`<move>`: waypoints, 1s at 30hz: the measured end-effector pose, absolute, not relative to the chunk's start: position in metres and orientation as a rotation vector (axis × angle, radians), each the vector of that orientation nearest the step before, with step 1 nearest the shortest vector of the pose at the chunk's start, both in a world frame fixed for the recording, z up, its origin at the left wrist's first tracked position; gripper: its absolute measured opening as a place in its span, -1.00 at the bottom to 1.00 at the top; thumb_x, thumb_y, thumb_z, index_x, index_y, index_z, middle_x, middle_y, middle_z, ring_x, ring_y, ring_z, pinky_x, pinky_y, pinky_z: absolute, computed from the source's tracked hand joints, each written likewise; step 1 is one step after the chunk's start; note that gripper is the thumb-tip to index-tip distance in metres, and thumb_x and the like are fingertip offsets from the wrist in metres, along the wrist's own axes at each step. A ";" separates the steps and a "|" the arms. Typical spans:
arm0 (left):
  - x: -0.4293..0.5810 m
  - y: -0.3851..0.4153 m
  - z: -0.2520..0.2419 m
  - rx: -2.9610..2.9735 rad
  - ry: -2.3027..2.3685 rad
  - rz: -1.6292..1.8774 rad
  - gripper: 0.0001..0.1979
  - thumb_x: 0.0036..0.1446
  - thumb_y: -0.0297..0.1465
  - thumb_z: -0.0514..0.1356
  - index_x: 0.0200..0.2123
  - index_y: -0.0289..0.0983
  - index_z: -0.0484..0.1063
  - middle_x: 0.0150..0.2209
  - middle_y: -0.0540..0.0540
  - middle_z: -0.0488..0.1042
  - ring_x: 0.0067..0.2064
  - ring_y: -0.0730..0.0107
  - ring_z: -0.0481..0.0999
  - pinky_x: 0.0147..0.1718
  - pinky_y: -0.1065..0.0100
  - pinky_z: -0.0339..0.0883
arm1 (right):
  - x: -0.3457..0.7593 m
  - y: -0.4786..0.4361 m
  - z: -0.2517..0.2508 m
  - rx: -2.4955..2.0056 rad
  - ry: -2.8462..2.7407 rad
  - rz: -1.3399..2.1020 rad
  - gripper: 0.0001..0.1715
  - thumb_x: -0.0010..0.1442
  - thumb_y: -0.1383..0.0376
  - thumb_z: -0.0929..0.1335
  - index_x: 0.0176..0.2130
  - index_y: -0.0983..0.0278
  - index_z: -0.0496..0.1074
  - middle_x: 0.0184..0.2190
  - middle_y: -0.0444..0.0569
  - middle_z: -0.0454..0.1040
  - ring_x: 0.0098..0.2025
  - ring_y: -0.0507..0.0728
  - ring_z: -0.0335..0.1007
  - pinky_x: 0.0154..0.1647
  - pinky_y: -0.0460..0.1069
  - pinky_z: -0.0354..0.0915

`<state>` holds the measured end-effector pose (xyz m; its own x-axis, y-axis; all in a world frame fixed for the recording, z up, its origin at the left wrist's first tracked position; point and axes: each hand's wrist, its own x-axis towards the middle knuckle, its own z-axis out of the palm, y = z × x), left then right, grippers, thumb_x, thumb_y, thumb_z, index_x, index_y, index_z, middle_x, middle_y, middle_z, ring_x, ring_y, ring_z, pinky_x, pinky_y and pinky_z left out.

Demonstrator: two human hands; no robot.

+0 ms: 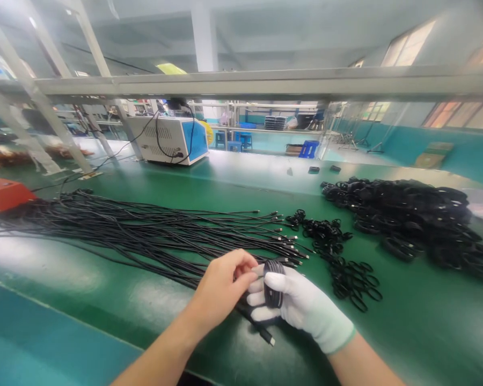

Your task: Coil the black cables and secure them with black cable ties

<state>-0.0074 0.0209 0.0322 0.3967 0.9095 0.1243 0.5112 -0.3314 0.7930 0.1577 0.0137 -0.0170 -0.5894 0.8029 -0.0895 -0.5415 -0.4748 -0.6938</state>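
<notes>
My right hand [301, 300], in a white glove with a green cuff, is closed around a small coiled black cable [273, 284]. The thumb presses on the front of the coil and the gloved fingers sit behind it. My left hand [227, 281] is bare, its thumb and fingers curled together right beside the coil, touching the gloved fingertips. What lies in its pinch, if anything, is hidden. Below the hands a cable end with a metal plug [269, 339] points toward me. Many straight black cables [156, 228] lie behind my left hand, their plugs toward the right.
Loose black bands [326, 236] lie beyond my right hand. A large heap of coiled cables [406, 214] covers the right of the green table [241, 187]. A white-and-blue machine [173, 139] stands at the back, a red box [6, 195] at far left. A metal beam [265, 83] crosses above.
</notes>
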 end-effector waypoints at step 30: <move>0.032 0.083 0.041 2.229 1.128 0.644 -0.85 0.10 -0.35 0.09 -0.44 -0.23 0.42 -0.46 0.04 0.47 -0.41 0.40 0.40 -0.43 0.44 0.18 | 0.244 0.020 0.053 -0.693 -0.656 1.215 -0.66 0.09 0.22 0.39 -0.13 0.28 0.33 -0.37 -0.02 0.43 -0.43 0.05 0.38 -0.50 -0.06 0.32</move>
<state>0.0315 0.0832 0.0408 0.5318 0.8306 0.1650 0.5649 -0.4932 0.6616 0.2439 0.0202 0.0535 0.2214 0.9718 0.0807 -0.6005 0.2010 -0.7739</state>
